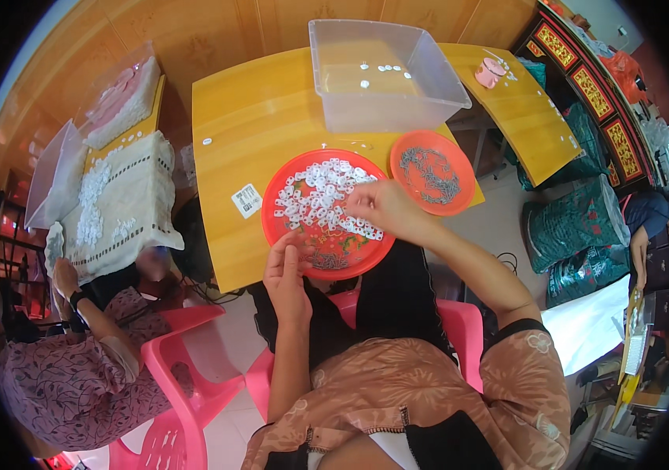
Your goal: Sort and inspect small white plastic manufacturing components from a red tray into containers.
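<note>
A round red tray [273,229] rests at the table's near edge, above my lap. Small white plastic pieces [311,201], each with holes, fill its upper part, and a heap of thin grey metal pins [330,261] lies at its near side. My right hand [385,208] reaches over the tray's right half, fingertips pinched among the white pieces. At the tray's lower left rim my left hand [287,274] is raised, its fingers curled toward the thumb. Whatever either hand's fingertips hold is too small to make out.
An orange-red plate [458,205] of grey metal pins [431,174] overlaps the table's right edge. Behind stands a clear plastic bin [397,117]. A printed label [247,200] lies left of the tray. Another person [88,352] sits at left beside a cloth-covered table [142,188].
</note>
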Demonstrator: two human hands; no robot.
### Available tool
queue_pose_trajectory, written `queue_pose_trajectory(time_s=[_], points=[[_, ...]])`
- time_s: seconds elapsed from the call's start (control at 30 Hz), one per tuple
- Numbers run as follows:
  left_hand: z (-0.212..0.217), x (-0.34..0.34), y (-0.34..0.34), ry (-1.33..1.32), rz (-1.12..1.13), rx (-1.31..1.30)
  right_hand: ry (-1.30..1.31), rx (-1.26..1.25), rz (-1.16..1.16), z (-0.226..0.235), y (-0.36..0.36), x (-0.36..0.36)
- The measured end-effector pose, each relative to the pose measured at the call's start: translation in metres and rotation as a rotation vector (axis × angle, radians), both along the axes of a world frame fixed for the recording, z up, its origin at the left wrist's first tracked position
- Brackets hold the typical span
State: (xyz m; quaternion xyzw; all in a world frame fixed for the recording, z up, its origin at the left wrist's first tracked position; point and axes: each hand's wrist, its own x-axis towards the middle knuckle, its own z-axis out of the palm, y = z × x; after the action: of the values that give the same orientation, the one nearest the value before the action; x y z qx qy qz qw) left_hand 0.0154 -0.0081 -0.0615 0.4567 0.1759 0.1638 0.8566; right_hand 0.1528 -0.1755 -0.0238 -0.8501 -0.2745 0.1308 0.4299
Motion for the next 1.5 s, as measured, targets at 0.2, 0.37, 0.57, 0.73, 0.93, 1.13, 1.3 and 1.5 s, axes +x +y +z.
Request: queue_pose_trajectory(time_s=[0.2, 0.37, 0.57, 0.73, 0.93, 1.13, 1.3, 1.5], points=[[-0.002, -0.002, 0.001, 0.031, 0.0, 0.017, -0.245, -0.14, 0.027, -0.026, 0.013, -0.025], [-0.006, -0.001, 0.001, 0.025, 0.001, 0.01, -0.402, -0.281, 0.115, -0.044, 0.018, -0.027], [-0.007, -0.001, 0.0, 0.032, 0.005, 0.043, -0.433, -0.363, 0.162, -0.043, 0.025, -0.028], [-0.007, -0.001, -0.003, 0.027, 0.001, 0.102, -0.409, -0.34, 0.177, -0.041, 0.025, -0.026], [0.0, -0.003, -0.008, 0.102, -0.089, 0.169, -0.43, -0.042, 0.119, -0.02, 0.026, -0.051], [-0.008, -0.004, -0.005, 0.093, -0.085, 0.107, -0.622, 0.042, 0.189, -0.018, 0.037, -0.061], [-0.009, -0.003, 0.001, 0.082, -0.086, 0.038, -0.671, 0.088, 0.226, -0.011, 0.035, -0.064], [0.0, -0.005, -0.003, 0.067, 0.019, 0.126, 0.057, 0.129, 0.035, 0.003, 0.032, -0.068]])
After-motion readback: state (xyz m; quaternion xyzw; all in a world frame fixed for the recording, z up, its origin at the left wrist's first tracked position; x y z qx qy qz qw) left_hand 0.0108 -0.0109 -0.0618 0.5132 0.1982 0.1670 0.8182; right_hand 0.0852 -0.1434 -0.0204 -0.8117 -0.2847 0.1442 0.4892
